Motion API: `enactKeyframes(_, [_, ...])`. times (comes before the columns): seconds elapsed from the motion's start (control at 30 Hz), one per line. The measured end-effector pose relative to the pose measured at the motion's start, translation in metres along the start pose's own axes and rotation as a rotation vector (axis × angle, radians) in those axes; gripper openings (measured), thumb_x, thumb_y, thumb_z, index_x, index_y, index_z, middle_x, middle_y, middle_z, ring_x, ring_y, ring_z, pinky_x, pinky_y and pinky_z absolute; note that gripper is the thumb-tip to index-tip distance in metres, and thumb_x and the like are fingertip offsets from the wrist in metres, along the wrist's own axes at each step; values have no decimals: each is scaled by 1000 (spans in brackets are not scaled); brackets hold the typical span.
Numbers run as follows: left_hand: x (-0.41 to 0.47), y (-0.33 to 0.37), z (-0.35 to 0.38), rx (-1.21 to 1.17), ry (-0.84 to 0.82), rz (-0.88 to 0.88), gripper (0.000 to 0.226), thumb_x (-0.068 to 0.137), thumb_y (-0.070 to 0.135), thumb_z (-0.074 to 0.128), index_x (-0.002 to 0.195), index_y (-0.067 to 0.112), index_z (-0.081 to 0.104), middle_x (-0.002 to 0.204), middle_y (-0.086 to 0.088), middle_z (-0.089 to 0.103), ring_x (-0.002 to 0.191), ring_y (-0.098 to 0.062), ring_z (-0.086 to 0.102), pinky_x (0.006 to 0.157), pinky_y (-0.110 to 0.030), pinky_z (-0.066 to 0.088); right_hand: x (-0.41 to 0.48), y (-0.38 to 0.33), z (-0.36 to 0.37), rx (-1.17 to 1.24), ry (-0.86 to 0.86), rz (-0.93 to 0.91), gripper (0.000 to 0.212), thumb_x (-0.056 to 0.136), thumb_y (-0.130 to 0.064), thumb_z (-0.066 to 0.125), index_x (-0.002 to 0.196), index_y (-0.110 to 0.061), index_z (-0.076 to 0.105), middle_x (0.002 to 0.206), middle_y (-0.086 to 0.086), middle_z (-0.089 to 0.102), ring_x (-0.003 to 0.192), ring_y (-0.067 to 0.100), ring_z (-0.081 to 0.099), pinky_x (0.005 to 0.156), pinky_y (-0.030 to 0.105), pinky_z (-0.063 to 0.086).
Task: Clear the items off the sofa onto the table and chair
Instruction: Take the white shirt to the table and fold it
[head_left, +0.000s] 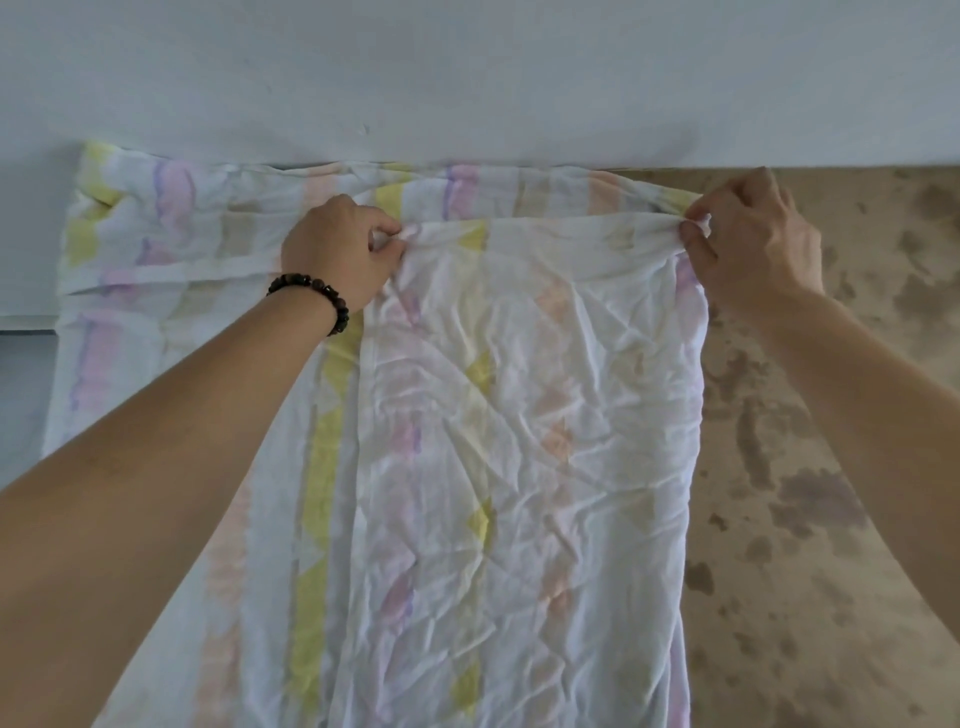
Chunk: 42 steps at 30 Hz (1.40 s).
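A thin white sheet with pastel yellow, pink and purple stripes lies spread over a brown mottled surface. A folded-over layer of it runs down the middle. My left hand, with a dark bead bracelet at the wrist, pinches the far left corner of that folded layer. My right hand pinches its far right corner. Both corners sit near the far edge of the surface, close to the wall.
A pale wall rises straight behind the surface. At the far left the sheet hangs past the surface's edge, with a grey floor below. The brown mottled surface stretches bare to the right of the sheet.
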<state>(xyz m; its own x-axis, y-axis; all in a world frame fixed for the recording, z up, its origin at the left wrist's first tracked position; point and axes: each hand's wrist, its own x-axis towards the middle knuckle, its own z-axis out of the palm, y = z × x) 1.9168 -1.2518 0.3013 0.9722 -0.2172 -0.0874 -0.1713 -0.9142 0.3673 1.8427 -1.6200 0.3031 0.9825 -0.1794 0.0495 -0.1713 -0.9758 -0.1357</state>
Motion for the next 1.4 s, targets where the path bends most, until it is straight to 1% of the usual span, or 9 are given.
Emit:
enactKeyframes(0.2, [15,7,-9,-439,155,-263,9,73,35,71,79,29,69,62,12,60,60,-5,59,62,-20,48,7,-5,-2,60,115,71,27,96,-34,50,109,-13,62,110,15,54,96,36,56,67,42,44])
enactKeyframes(0.37, [41,16,-9,-681,282,-489,6,68,18,69,72,19,65,63,2,70,52,-11,69,57,-31,60,32,-10,5,78,133,108,26,98,-35,45,112,-17,58,106,11,64,89,37,61,67,35,35])
enactKeyframes(0.6, [59,18,7,-378,391,-379,13,72,18,60,79,19,70,77,5,73,74,-10,68,76,-24,54,56,-18,22,86,143,152,27,89,-30,46,105,-10,54,98,14,65,80,38,59,64,35,34])
enactKeyframes(0.77, [58,16,15,-338,432,-404,17,77,24,59,85,17,72,79,7,71,72,-6,64,68,-9,44,50,-26,22,202,97,260,22,89,-20,47,107,-12,55,106,13,64,93,36,58,68,36,39])
enactKeyframes(0.93, [58,16,15,-293,443,-357,17,81,27,60,89,14,69,80,8,68,70,-4,56,59,2,32,1,-98,17,115,133,-234,38,97,-31,44,133,-22,55,140,11,51,120,31,52,89,36,37])
enactKeyframes(1.03, [56,16,12,-286,436,-291,18,81,29,61,88,15,69,76,11,65,72,-6,61,72,-13,46,-30,-135,37,87,-192,-564,60,99,-55,36,151,-26,36,161,14,24,147,34,24,117,46,20])
enactKeyframes(1.2, [50,10,14,-398,434,-210,17,83,22,59,92,11,68,74,15,62,61,5,57,69,-12,49,-6,-138,62,-9,-246,-361,79,90,-76,21,157,-35,12,166,9,1,152,31,0,121,52,1])
enactKeyframes(1.3, [20,3,11,-464,444,-98,25,86,21,60,106,6,65,94,6,68,78,6,62,76,-14,51,-6,-143,64,-14,-228,-365,80,89,-78,17,157,-35,11,166,9,0,152,29,-2,121,52,1])
enactKeyframes(1.4, [-38,-13,16,-228,495,32,35,91,21,57,121,3,58,121,-13,61,112,-23,58,95,-31,47,-11,-145,60,-59,-229,-355,80,92,-75,17,158,-30,10,165,12,-1,152,31,-3,121,54,1])
